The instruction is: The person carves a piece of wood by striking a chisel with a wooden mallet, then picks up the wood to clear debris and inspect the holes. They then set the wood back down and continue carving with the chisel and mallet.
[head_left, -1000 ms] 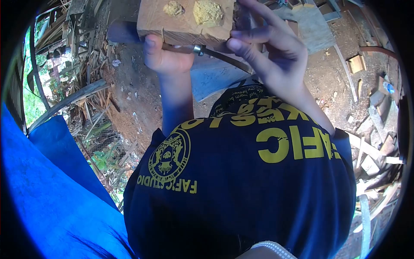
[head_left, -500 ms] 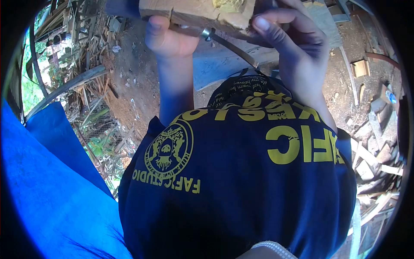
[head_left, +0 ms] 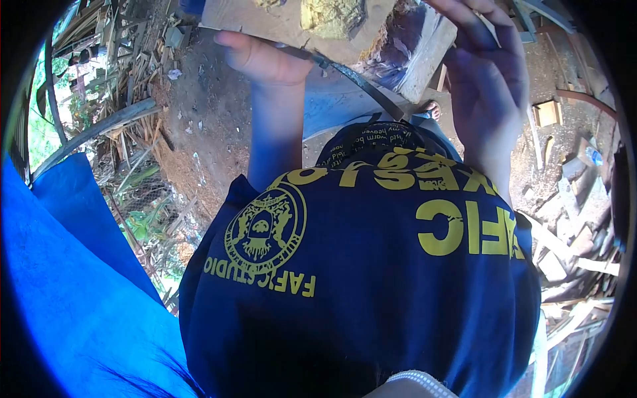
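Note:
My left hand (head_left: pixel 269 60) is at the top, palm up beneath a pale wooden block (head_left: pixel 252 23), its thumb stretched along the near edge. Rough yellowish lumps (head_left: pixel 332 16) stand out on the block's face, and its right end is dark and ragged. From beside my left palm a narrow, dark knife-like blade (head_left: pixel 365 86) slants down towards my body; its handle is hidden. My right hand (head_left: pixel 488 99) is at the block's right end, with fingers over the corner and the thumb by the edge. The frame cuts off the block's far part.
A bright blue sheet (head_left: pixel 79 265) hangs at the left. Wood scraps lie in piles at the far left (head_left: pixel 123 73) and right (head_left: pixel 570 219). Below the block a sandalled foot (head_left: pixel 431 109) shows on the dirt floor (head_left: pixel 206 119). My dark shirt (head_left: pixel 358 285) fills the middle.
The block has turned and tilted, showing more of its lumpy face and its ragged right end. My right hand has shifted right and its fingers are more raised. The blade slants more steeply.

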The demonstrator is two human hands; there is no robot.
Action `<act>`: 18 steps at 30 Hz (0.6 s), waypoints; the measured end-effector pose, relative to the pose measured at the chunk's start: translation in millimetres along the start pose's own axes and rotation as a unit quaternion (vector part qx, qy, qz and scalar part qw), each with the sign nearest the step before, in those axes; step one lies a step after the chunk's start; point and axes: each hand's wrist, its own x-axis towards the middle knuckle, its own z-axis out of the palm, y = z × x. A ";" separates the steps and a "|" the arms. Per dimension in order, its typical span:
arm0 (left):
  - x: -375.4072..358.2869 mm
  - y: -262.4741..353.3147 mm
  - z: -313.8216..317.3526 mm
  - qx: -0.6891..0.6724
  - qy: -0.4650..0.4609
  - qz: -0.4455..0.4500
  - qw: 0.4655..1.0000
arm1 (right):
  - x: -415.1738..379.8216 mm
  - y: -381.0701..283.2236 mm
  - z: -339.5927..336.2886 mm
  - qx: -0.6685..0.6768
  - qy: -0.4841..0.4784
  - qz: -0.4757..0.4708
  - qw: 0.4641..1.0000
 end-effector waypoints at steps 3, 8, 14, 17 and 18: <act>0.1 -8.8 -10.1 -0.003 -0.033 0.017 0.999 | 3.5 5.4 -21.4 -0.057 -0.167 0.003 0.984; 4.7 -20.8 -27.0 -0.009 -0.067 0.028 0.997 | 14.6 -12.2 -22.4 -0.395 -0.284 -0.249 0.837; 10.1 -19.0 -33.4 -0.004 -0.022 -0.019 1.000 | 10.2 -10.1 -18.1 -0.490 -0.208 -0.202 0.822; 13.3 -17.0 -37.8 0.002 0.003 -0.039 0.999 | 13.4 -4.4 -22.9 -0.501 -0.207 -0.202 0.816; 14.2 -15.8 -39.5 0.005 0.012 -0.045 0.999 | 15.9 -2.9 -23.3 -0.499 -0.207 -0.203 0.817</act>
